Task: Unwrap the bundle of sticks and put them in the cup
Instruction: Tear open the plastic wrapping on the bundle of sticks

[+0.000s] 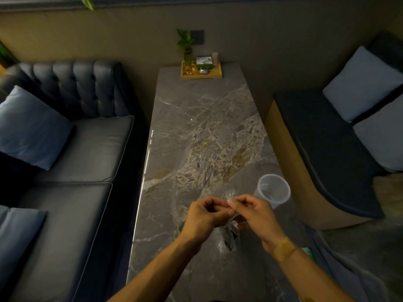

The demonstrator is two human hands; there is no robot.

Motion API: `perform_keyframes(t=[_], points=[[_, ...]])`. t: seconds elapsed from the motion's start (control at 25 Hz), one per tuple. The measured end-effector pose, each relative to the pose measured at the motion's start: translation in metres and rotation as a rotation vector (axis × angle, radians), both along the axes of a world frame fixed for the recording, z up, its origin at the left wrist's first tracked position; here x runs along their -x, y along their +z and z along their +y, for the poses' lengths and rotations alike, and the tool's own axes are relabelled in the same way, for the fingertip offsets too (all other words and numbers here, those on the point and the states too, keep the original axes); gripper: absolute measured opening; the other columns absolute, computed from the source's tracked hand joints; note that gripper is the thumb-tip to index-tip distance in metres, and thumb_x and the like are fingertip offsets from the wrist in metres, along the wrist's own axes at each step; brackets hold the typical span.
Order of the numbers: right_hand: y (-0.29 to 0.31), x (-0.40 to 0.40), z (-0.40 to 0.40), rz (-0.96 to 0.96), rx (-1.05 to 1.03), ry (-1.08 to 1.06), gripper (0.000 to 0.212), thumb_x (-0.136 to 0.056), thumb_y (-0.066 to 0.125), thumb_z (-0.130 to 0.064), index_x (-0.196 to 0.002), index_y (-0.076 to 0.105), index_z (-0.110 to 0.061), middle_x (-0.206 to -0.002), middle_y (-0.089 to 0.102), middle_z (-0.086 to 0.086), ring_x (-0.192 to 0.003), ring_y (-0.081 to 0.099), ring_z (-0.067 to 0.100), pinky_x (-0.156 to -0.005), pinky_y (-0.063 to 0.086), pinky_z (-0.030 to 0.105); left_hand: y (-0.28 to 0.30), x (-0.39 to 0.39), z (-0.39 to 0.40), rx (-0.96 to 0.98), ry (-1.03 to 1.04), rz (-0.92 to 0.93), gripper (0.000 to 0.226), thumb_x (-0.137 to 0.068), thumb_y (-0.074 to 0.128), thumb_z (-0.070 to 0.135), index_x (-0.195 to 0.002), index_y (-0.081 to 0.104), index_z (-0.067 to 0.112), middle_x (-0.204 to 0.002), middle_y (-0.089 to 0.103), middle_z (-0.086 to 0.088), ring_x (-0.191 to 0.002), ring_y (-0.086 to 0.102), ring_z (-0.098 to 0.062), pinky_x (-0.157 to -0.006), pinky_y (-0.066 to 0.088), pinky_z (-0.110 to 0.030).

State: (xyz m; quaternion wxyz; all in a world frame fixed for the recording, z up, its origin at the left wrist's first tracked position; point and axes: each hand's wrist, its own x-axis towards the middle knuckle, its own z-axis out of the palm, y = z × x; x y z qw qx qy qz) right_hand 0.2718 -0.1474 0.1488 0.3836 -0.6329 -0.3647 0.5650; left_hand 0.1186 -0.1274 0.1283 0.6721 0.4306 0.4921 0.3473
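A bundle of sticks in clear plastic wrap (230, 235) hangs between my hands above the near part of the marble table (196, 131). My left hand (206, 216) and my right hand (255, 214) both pinch the top of the wrap, fingertips almost touching. The sticks inside show only as a dark shape through the crinkled plastic. A clear plastic cup (273, 190) stands upright on the table just beyond and to the right of my right hand; it looks empty.
A wooden tray (201, 71) with a small plant and boxes sits at the table's far end. A dark sofa (72, 153) with blue cushions runs along the left. A bench (327, 153) with pale cushions is on the right.
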Motion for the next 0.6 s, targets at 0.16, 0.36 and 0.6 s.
perform_keyframes(t=[0.16, 0.36, 0.6], points=[[-0.002, -0.009, 0.002, -0.013, -0.043, 0.015, 0.01, -0.084, 0.072, -0.025, -0.083, 0.073, -0.015, -0.075, 0.077, 0.003, -0.067, 0.071, 0.012, -0.053, 0.055, 0.022, 0.001, 0.003, 0.003, 0.033, 0.077, 0.004, 0.008, -0.075, 0.081, 0.015, -0.077, 0.074, 0.017, -0.062, 0.07, 0.001, -0.062, 0.068, -0.012, -0.061, 0.056, -0.024], [-0.002, -0.019, 0.009, -0.138, -0.069, 0.108, 0.008, -0.085, 0.07, -0.023, -0.08, 0.071, -0.016, -0.07, 0.074, 0.003, -0.065, 0.071, 0.013, -0.052, 0.056, 0.025, -0.003, 0.004, 0.008, -0.035, 0.127, 0.079, 0.007, -0.076, 0.081, 0.02, -0.074, 0.074, 0.023, -0.064, 0.071, 0.0, -0.061, 0.066, -0.01, -0.06, 0.055, -0.022], [0.023, -0.05, 0.015, -0.864, -0.248, 0.308, 0.008, -0.082, 0.068, -0.028, -0.08, 0.066, -0.02, -0.077, 0.07, 0.0, -0.073, 0.065, 0.017, -0.066, 0.057, 0.041, 0.002, 0.025, 0.02, -0.276, 0.129, 0.329, 0.011, -0.079, 0.078, 0.019, -0.076, 0.073, 0.029, -0.071, 0.073, 0.005, -0.065, 0.068, -0.004, -0.06, 0.054, -0.019]])
